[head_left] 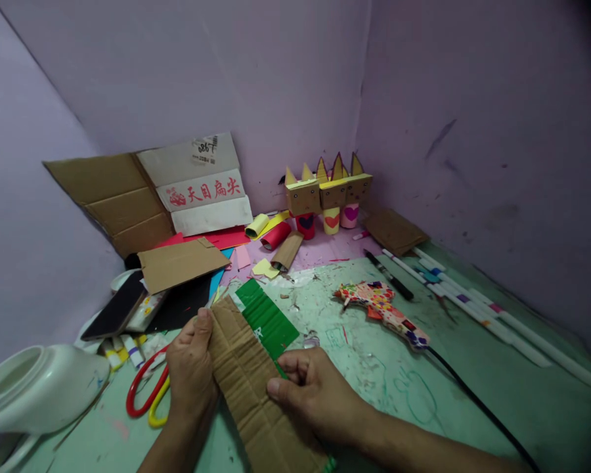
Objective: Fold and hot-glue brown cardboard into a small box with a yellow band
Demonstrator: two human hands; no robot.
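Note:
A long strip of brown corrugated cardboard (256,387), creased across, slants up in front of me. My left hand (192,361) is closed on its upper left edge, thumb on the brown face. On the opposite edge my right hand (315,387) pinches it between thumb and curled fingers. Behind the strip shows a green printed cardboard piece (268,315); I cannot tell whether it is joined to the strip. Scissors with red and yellow handles (148,387) lie beside my left hand, their blades hidden.
Right of centre lies a patterned hot glue gun (379,309) with a black cord, beside a black pen (389,276) and white rolled sticks (482,315). Cardboard cat figures (332,197) stand at the back. Left are a phone (115,309), box cardboard (197,184) and a white pot (44,387).

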